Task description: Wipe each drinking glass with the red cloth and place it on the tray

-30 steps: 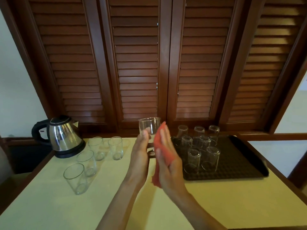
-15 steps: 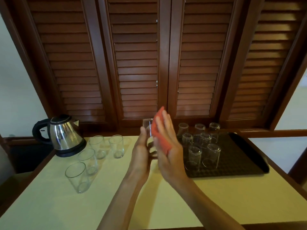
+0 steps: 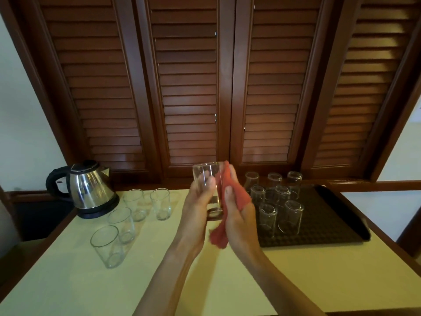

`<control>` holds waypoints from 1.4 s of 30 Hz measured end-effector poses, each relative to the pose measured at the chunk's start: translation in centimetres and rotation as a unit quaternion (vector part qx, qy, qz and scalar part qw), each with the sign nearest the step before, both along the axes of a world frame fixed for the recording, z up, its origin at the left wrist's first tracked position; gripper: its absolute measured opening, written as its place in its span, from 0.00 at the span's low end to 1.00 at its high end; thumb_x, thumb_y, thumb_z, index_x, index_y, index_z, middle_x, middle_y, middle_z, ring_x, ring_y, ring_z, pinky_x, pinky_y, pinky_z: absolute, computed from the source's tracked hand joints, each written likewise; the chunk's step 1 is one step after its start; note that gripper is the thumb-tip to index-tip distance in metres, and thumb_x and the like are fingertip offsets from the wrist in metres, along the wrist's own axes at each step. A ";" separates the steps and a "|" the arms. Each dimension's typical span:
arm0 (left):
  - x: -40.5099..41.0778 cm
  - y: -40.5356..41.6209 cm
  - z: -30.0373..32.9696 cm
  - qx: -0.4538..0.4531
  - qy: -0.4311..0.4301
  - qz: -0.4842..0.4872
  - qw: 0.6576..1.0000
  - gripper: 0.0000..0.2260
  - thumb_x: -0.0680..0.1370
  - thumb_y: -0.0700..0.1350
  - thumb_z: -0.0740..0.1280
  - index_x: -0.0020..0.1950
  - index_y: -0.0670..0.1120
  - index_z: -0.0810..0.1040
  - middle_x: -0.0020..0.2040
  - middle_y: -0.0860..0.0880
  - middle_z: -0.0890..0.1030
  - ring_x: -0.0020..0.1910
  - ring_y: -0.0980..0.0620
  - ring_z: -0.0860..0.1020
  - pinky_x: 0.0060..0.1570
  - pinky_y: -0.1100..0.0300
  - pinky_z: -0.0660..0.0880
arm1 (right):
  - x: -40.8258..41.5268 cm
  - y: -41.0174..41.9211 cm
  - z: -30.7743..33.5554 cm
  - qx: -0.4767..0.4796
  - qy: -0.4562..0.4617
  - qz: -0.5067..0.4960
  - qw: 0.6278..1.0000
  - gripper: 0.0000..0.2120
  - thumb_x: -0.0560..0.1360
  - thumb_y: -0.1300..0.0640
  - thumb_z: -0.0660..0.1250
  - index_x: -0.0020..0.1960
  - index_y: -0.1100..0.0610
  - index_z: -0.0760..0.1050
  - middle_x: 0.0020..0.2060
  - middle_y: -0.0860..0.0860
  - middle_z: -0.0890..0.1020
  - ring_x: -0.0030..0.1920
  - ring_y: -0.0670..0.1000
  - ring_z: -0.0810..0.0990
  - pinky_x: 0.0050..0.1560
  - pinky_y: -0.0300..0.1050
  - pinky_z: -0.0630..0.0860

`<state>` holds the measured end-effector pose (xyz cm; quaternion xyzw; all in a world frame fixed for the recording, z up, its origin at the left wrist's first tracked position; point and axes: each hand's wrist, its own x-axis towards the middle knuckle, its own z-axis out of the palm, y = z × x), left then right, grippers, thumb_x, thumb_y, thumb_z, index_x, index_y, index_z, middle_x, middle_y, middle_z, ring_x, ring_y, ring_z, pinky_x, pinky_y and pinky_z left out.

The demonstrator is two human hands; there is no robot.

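Note:
My left hand (image 3: pixel 197 210) grips a clear drinking glass (image 3: pixel 207 176) upright above the table's middle, mouth up. My right hand (image 3: pixel 239 218) presses the red cloth (image 3: pixel 230 190) flat against the glass's right side; a loose end of the cloth hangs below my palm. Several glasses (image 3: pixel 290 215) stand upside down on the black tray (image 3: pixel 330 222) to the right. Several upright glasses (image 3: pixel 160 202) stand on the table at the left, the nearest one (image 3: pixel 107 246) at the front.
A steel electric kettle (image 3: pixel 90 189) sits at the back left corner. The pale table (image 3: pixel 68 281) ends in a wooden edge on both sides. Brown louvred doors (image 3: pixel 189 87) rise right behind it.
My right hand with the cloth has slid down the glass's right side. The glass's upper part shows again. My left hand keeps its grip.

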<state>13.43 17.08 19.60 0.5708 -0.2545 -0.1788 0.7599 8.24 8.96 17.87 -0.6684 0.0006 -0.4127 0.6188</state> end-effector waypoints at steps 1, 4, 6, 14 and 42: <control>-0.2 -0.1 -0.4 0.005 0.001 -0.003 1.000 0.24 0.79 0.65 0.62 0.73 0.58 0.76 0.65 0.51 0.83 0.66 0.50 0.81 0.67 0.41 0.78 | 0.2 -0.3 0.8 0.006 0.005 -0.003 1.000 0.27 0.81 0.47 0.60 0.78 0.48 0.62 0.74 0.37 0.69 0.75 0.40 0.65 0.76 0.47 0.65; -0.2 -0.2 -0.1 -0.034 0.014 0.010 0.999 0.19 0.85 0.57 0.57 0.71 0.53 0.78 0.64 0.48 0.84 0.65 0.50 0.82 0.64 0.48 0.79 | 0.1 0.2 0.5 -0.123 -0.010 0.004 0.992 0.23 0.83 0.51 0.59 0.78 0.47 0.61 0.80 0.42 0.60 0.80 0.45 0.55 0.79 0.51 0.58; 0.1 0.0 0.4 -0.067 0.030 0.028 0.997 0.20 0.85 0.57 0.56 0.70 0.52 0.79 0.62 0.48 0.85 0.63 0.50 0.83 0.58 0.53 0.79 | -0.4 0.5 -1.1 -0.137 -0.022 0.021 0.990 0.23 0.84 0.53 0.58 0.78 0.48 0.61 0.80 0.43 0.61 0.80 0.47 0.56 0.79 0.53 0.57; 0.1 0.1 0.8 -0.025 0.051 0.002 0.998 0.29 0.80 0.69 0.58 0.69 0.51 0.80 0.62 0.48 0.85 0.63 0.49 0.83 0.62 0.49 0.79 | -0.2 0.1 0.4 -0.173 -0.014 -0.009 0.985 0.24 0.84 0.48 0.57 0.79 0.50 0.59 0.80 0.42 0.58 0.81 0.47 0.55 0.79 0.48 0.57; -0.1 -0.1 -1.3 -0.002 0.014 -0.007 1.000 0.23 0.81 0.61 0.57 0.68 0.52 0.81 0.60 0.47 0.85 0.55 0.53 0.83 0.49 0.60 0.79 | -0.1 -0.6 1.0 -0.023 -0.008 0.027 0.999 0.23 0.83 0.50 0.59 0.77 0.47 0.63 0.78 0.39 0.62 0.78 0.42 0.61 0.75 0.46 0.66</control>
